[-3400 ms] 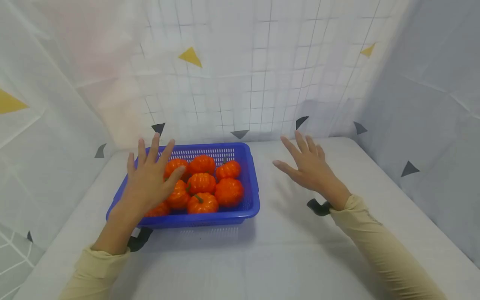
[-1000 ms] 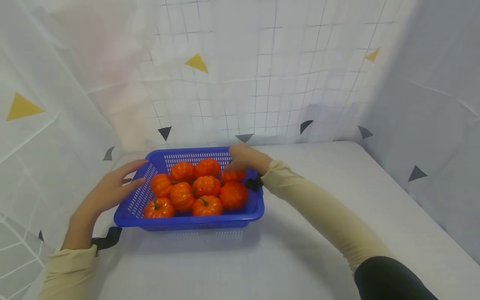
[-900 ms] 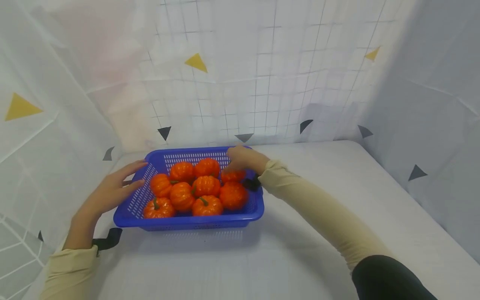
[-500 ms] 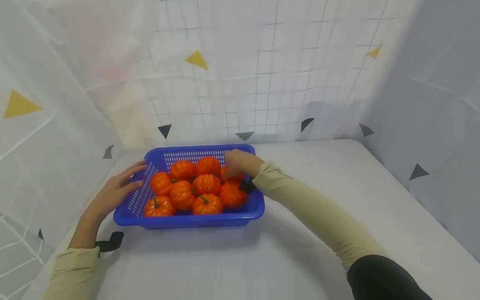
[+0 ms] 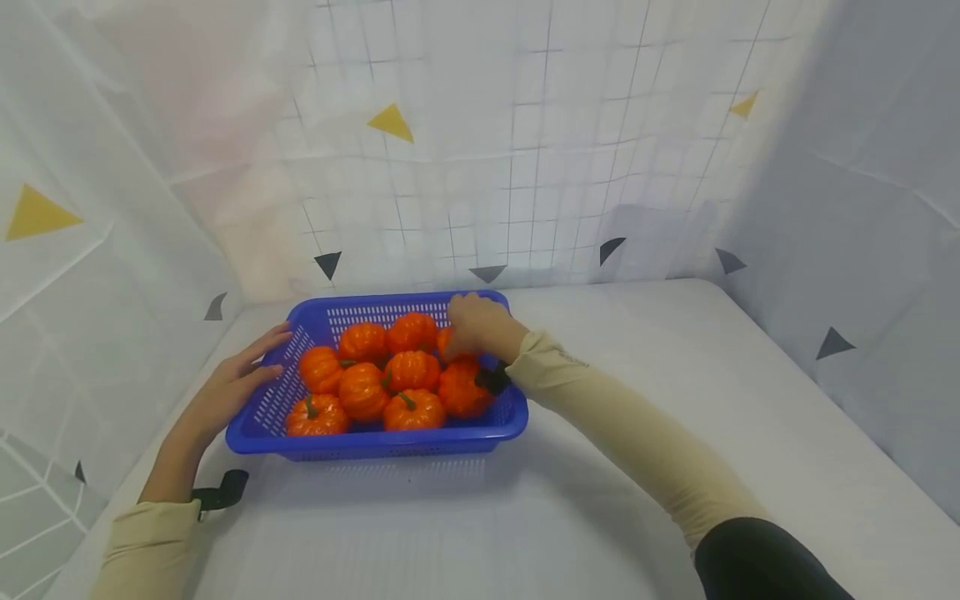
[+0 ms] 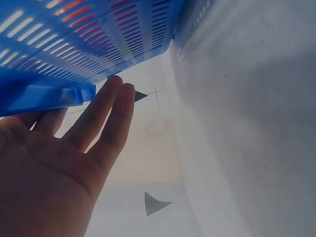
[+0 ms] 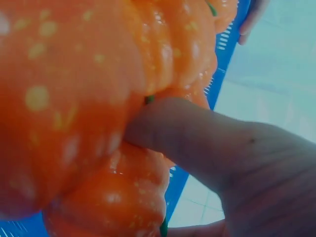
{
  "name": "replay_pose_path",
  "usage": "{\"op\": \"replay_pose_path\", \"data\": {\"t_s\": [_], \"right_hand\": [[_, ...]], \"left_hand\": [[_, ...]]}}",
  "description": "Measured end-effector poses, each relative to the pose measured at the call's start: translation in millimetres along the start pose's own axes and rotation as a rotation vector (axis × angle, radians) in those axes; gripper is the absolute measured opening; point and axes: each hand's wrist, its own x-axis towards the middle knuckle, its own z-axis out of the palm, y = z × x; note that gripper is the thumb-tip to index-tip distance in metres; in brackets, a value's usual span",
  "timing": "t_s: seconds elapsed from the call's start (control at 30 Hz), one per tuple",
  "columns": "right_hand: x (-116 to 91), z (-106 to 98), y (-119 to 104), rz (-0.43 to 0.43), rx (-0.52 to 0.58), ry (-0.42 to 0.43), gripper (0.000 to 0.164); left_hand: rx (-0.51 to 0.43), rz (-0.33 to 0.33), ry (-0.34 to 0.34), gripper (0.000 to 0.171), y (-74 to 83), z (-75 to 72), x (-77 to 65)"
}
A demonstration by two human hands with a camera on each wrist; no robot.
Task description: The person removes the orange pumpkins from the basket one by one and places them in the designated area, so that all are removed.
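A blue slotted plastic basket [image 5: 375, 446] on the table holds several shiny orange pumpkins [image 5: 363, 392] with green stems. My left hand [image 5: 231, 390] rests at the basket's left rim, fingers loosely extended; in the left wrist view, fingertips [image 6: 116, 84] lie along the outside of the slotted wall. My right hand [image 5: 483, 325] reaches into the back right corner and grips a small pumpkin [image 5: 444, 338], mostly hidden under the hand. In the right wrist view the thumb [image 7: 173, 123] presses against that pumpkin [image 7: 118, 197], behind a larger near one.
The white-covered table [image 5: 645, 358] extends to the right and in front of the basket. White sheets with triangle marks hang at the back and both sides. Each wrist carries a dark camera mount [image 5: 223, 490]. A dark band [image 5: 765, 558] wraps the right forearm.
Both hands first hovered apart, the left over the basket. The left hand moved onto the left rim; the right reached into the back right corner and closed round a pumpkin, lately shifting slightly left.
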Motion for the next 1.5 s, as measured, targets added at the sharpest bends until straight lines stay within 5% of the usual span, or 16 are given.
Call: {"op": "replay_pose_path", "data": {"t_s": [0.2,0.6,1.5], "right_hand": [[-2,-4,3,-0.005,0.028,0.007,0.034],[-17,-11,18,-0.094,0.330,0.069,0.061],[-70,-13,53,-0.171,0.488,0.222,0.071]], "left_hand": [[0.011,0.002,-0.002,0.057,-0.6,0.7,0.8],[0.011,0.014,0.010,0.057,1.7,1.9,-1.4],[0.003,0.013,0.007,0.056,1.1,2.7,-2.6]]}}
